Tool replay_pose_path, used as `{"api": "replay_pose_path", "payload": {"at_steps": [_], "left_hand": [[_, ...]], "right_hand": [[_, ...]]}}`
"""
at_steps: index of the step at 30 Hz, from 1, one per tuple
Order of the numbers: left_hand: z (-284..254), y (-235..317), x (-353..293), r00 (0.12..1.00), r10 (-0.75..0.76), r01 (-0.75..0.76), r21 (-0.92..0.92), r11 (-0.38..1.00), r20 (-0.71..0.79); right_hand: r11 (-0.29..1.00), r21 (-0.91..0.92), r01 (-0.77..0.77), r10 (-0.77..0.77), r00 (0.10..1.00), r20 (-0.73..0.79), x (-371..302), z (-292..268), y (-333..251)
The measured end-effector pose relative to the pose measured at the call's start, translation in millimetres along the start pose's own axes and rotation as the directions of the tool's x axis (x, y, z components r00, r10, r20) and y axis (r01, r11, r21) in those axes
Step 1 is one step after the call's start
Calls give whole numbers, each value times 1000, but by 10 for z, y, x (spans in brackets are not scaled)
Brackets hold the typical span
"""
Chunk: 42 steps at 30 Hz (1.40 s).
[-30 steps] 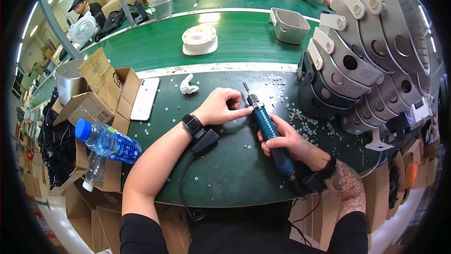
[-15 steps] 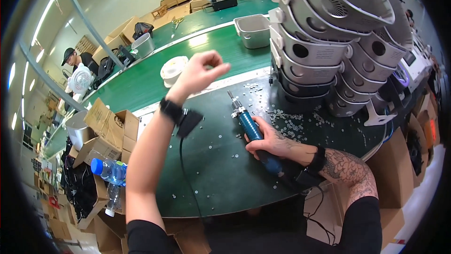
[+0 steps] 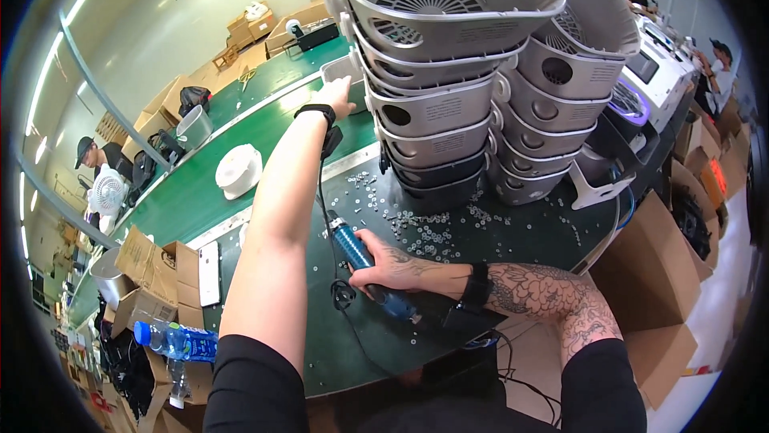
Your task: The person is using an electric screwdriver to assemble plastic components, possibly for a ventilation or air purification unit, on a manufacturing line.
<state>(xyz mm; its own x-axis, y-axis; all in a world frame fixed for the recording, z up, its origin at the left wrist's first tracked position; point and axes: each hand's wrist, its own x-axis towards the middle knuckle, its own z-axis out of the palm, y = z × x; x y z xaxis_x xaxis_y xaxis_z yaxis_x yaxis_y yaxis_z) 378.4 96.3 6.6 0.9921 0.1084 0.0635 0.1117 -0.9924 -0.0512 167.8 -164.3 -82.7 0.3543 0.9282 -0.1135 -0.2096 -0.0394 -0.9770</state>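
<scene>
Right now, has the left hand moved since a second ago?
Yes, the left hand has gone forward, across the white strip, and is by the grey bin.

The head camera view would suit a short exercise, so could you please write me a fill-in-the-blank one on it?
1. The right hand grips a screwdriver, and the left hand extends over a belt coloured ____.
2. The phone lies on the ____ side of the left forearm.
3. The labelled bottle has a ____ cap.
4. The grey housings stand in ____ stacks.

Missing words: green; left; blue; two.
</scene>
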Motion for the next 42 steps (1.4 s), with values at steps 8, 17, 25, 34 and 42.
{"api": "replay_pose_path", "payload": {"at_steps": [8,17,25,34,42], "left_hand": [[-69,-1083,-813,985,-38,31,39,999,169],[23,-804,-2212,921,-353,331,-144,932,-168],[104,-1114,-2947,739,-272,113,-285,952,-617],[-16,-610,-3582,876,-43,-27,-137,990,-480],[53,-529,-3647,869,-98,36,-137,990,-486]], "right_hand": [[994,108,-8,0,998,69,-13,44,-16],[906,313,-285,166,919,358,-177,110,-342],[970,191,-153,92,951,295,-263,259,-296],[972,180,-150,84,940,330,-282,245,-309],[970,162,-182,103,910,402,-252,227,-264]]}}
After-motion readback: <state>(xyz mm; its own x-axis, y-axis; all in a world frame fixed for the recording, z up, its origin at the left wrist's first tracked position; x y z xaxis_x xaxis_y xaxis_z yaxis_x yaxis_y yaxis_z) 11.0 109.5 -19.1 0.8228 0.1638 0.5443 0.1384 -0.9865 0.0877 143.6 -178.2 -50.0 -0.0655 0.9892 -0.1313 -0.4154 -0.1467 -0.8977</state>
